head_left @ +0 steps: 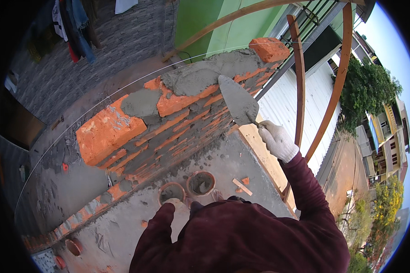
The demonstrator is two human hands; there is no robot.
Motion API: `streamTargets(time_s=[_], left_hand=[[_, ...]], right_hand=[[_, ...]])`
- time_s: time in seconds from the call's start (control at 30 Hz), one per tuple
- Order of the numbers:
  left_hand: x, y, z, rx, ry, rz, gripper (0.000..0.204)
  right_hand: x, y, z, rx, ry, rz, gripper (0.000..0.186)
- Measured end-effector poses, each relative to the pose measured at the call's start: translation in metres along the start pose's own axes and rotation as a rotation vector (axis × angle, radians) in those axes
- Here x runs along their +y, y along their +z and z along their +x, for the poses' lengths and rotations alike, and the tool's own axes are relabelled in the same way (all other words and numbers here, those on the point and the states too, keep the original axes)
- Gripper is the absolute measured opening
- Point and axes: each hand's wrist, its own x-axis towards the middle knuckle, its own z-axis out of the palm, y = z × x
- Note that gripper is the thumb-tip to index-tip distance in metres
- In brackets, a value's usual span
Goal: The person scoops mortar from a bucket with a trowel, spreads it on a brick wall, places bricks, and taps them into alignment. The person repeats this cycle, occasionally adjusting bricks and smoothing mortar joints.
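Observation:
My right hand [276, 140], in a white work glove, grips the handle of a mortar-coated trowel [238, 100]. Its blade lies against the side of an orange brick wall [168, 123], just below a thick bed of grey mortar [205, 73] spread along the top course. My left hand [172, 203], also gloved, hangs low by my body beside a small round pot [171, 192]; whether it holds anything is hidden. A loose brick [269, 48] rests on the wall's far end. A taut string line [123, 88] runs along the wall top.
Two round clay pots, the second one [201, 182] to the right, stand on the mortar-spattered concrete slab [223, 159] at my feet. A wooden plank [259, 154] edges the slab; beyond it is a drop to white sheeting and a street. Curved wooden poles [299, 77] rise on the right.

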Motion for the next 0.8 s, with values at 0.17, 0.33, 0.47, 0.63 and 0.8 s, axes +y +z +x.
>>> streamTargets(time_s=[0.17, 0.33, 0.47, 0.63, 0.8], left_hand=[[-0.059, 0.035, -0.003, 0.066, 0.044, 0.173, 0.056], [-0.006, 0.043, -0.034, 0.338, -0.065, -0.228, 0.050], [0.058, 0.091, -0.060, 0.421, -0.257, -0.626, 0.051], [0.137, 0.258, -0.079, 0.619, -0.619, -1.187, 0.054], [0.267, 0.384, -0.102, 0.149, -0.645, -0.992, 0.044]], right_hand=[[-0.012, 0.028, 0.024, 0.061, -0.220, -0.118, 0.039], [0.068, 0.017, 0.067, 0.144, -0.241, 0.016, 0.038], [0.126, 0.013, 0.058, 0.153, -0.170, 0.113, 0.038], [0.147, 0.095, 0.034, -0.014, -0.428, 0.124, 0.037], [0.196, 0.219, 0.016, -0.434, -0.478, -0.134, 0.031]])
